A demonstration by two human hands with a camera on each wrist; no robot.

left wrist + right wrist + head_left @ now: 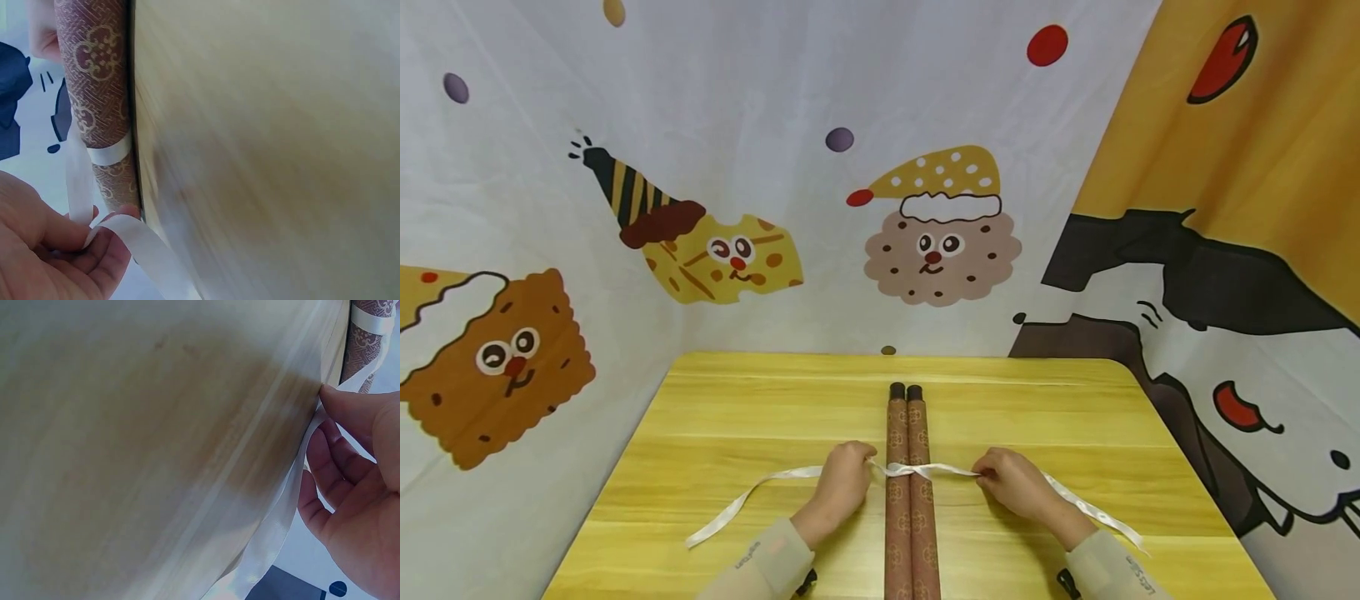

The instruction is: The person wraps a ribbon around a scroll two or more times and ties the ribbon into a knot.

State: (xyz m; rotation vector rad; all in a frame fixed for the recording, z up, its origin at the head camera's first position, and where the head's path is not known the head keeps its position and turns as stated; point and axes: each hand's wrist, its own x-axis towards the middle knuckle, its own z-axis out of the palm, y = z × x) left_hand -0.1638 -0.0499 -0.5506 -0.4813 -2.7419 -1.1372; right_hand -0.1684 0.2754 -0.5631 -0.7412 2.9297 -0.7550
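Note:
Two brown patterned scroll rolls (898, 517) with black end knobs lie side by side, pointing away from me. A white ribbon (946, 467) runs around them and crosses over itself on top. To the left of the rolls, my left hand (844, 479) pinches one end of the ribbon between thumb and fingers. My right hand (1015, 482) pinches the other end on the right side, thumb against the fingers. In the left wrist view a band of ribbon (109, 152) wraps the patterned roll (99, 56). Loose tails trail outward past both hands.
The rolls lie on a yellow wood-grain table (737, 400). Behind and beside it hangs a white cloth (760, 100) printed with cartoon snacks, with a yellow and black printed part at the right.

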